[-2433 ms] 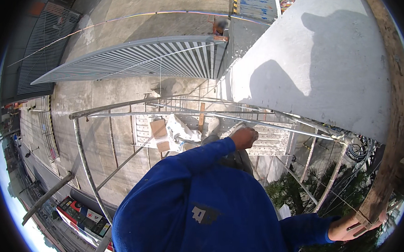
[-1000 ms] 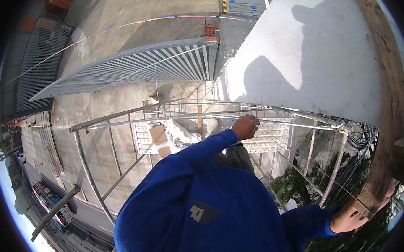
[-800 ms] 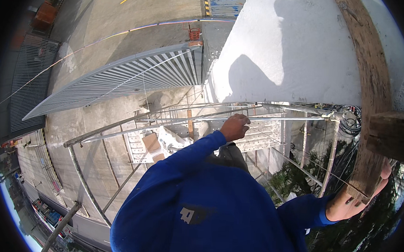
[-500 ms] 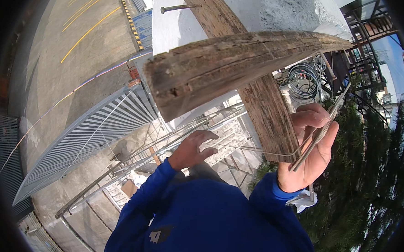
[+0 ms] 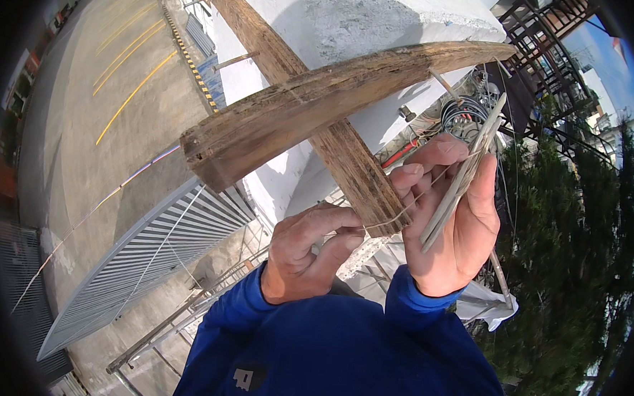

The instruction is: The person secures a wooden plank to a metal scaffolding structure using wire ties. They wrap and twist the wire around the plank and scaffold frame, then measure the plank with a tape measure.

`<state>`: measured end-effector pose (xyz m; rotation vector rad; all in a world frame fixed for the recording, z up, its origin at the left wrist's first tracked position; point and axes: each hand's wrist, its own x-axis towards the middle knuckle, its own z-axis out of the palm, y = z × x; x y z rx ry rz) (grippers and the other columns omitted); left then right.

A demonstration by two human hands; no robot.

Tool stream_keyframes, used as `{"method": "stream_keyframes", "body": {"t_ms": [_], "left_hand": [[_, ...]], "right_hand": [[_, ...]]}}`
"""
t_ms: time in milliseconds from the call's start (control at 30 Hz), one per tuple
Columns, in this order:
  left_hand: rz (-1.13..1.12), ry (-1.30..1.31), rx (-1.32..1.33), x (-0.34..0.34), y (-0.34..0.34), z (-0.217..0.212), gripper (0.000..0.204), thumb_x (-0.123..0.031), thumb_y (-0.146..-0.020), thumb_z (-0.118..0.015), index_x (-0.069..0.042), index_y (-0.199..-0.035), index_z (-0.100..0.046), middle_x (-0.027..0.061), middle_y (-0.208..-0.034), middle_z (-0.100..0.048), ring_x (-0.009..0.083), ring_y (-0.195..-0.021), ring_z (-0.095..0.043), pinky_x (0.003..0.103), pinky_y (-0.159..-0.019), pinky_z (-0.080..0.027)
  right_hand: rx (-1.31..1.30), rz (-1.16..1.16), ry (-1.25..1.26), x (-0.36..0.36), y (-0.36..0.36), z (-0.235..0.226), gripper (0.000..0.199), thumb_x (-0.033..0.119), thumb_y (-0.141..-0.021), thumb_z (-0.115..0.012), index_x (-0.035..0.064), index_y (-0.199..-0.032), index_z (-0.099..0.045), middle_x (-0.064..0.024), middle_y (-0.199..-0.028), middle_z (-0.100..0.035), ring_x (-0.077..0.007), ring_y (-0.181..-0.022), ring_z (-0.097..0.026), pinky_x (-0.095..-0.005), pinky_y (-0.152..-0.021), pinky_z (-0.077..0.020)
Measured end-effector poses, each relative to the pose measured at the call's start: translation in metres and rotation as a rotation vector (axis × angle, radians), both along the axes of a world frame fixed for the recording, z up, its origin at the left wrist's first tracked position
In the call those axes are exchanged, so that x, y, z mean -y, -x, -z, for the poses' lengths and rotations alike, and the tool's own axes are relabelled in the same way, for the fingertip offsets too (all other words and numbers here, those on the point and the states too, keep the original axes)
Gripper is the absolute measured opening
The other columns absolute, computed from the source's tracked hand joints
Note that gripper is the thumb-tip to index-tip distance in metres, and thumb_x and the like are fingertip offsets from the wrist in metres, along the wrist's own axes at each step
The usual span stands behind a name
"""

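My left hand (image 5: 307, 251) is closed, thumb and forefinger pinching a thin string (image 5: 386, 222) at the left side of a weathered wooden board (image 5: 354, 171). That string passes across the board's near end and runs up to my right hand (image 5: 462, 223). There my fingers and thumb hold a pale, split wooden stick (image 5: 461, 180), tilted up to the right, and the string crosses the palm side beside it. Over the board lies a thicker wooden beam (image 5: 300, 105), crossing it at an angle. Two nails stick out of the board's far part, one nail (image 5: 234, 60) being the nearer.
Behind the timbers is a white concrete mass (image 5: 362, 21). Coiled cables (image 5: 465, 116) hang beyond my right hand. A corrugated metal sheet (image 5: 149, 254) and metal pipes (image 5: 152, 340) lie below left, with paved ground (image 5: 75, 157) far down. Dark green trees (image 5: 564, 275) stand at right.
My left hand has moved up and right to the board's near end and now pinches the string. My right hand has shifted left with the stick. The whole view has shifted too.
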<state>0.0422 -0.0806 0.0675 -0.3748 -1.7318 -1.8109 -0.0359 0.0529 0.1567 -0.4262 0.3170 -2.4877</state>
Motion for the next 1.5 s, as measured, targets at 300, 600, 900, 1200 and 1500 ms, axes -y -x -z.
{"method": "stream_keyframes", "body": {"t_ms": [300,600,900,1200,1500], "left_hand": [[-0.1,0.085,-0.035,-0.002,0.002,-0.003,0.021,0.006,-0.082,-0.066,0.001,-0.102,-0.059,0.0165,-0.083,-0.067,0.0255,-0.07,-0.066,0.031,-0.061,-0.051],[-0.172,0.08,-0.045,-0.002,-0.006,-0.004,0.018,0.007,-0.082,-0.064,0.002,-0.099,-0.061,0.0155,-0.08,-0.066,0.0225,-0.067,-0.064,0.029,-0.058,-0.049],[-0.21,0.147,-0.11,0.002,-0.005,-0.03,0.019,0.008,-0.08,-0.064,0.002,-0.098,-0.062,0.0151,-0.077,-0.066,0.0211,-0.064,-0.063,0.029,-0.057,-0.048],[-0.086,0.175,0.061,0.017,-0.011,0.017,0.026,-0.001,-0.081,-0.068,-0.001,-0.106,-0.062,0.0173,-0.095,-0.066,0.0295,-0.084,-0.065,0.036,-0.074,-0.052],[-0.139,0.417,1.137,0.002,-0.112,0.337,0.029,-0.025,-0.089,-0.057,-0.004,-0.108,-0.064,0.0185,-0.093,-0.068,0.036,-0.09,-0.066,0.043,-0.081,-0.051]], "right_hand": [[0.074,0.045,-0.002,0.001,0.003,-0.001,0.031,0.028,-0.099,-0.051,-0.0021,-0.107,-0.057,-0.0128,-0.108,-0.061,-0.0259,-0.102,-0.056,-0.0426,-0.095,-0.0448],[0.207,-0.072,0.153,0.001,0.005,-0.004,0.026,0.018,-0.097,-0.055,-0.0038,-0.11,-0.049,-0.0118,-0.102,-0.052,-0.0221,-0.1,-0.049,-0.0399,-0.092,-0.0438],[0.209,-0.091,0.197,-0.01,0.026,-0.003,0.025,0.02,-0.097,-0.055,-0.0038,-0.105,-0.055,-0.0143,-0.099,-0.06,-0.0226,-0.097,-0.053,-0.0402,-0.093,-0.0435],[0.193,-0.146,0.123,-0.009,0.031,0.016,0.025,0.024,-0.099,-0.051,0.002,-0.111,-0.048,-0.0067,-0.101,-0.054,-0.0185,-0.098,-0.053,-0.037,-0.083,-0.0423],[0.246,-0.331,0.066,-0.032,0.039,0.003,0.009,0.019,-0.098,-0.047,0.0126,-0.102,-0.042,-0.0014,-0.09,-0.045,-0.0148,-0.084,-0.042,-0.0354,-0.079,-0.0422]]}}
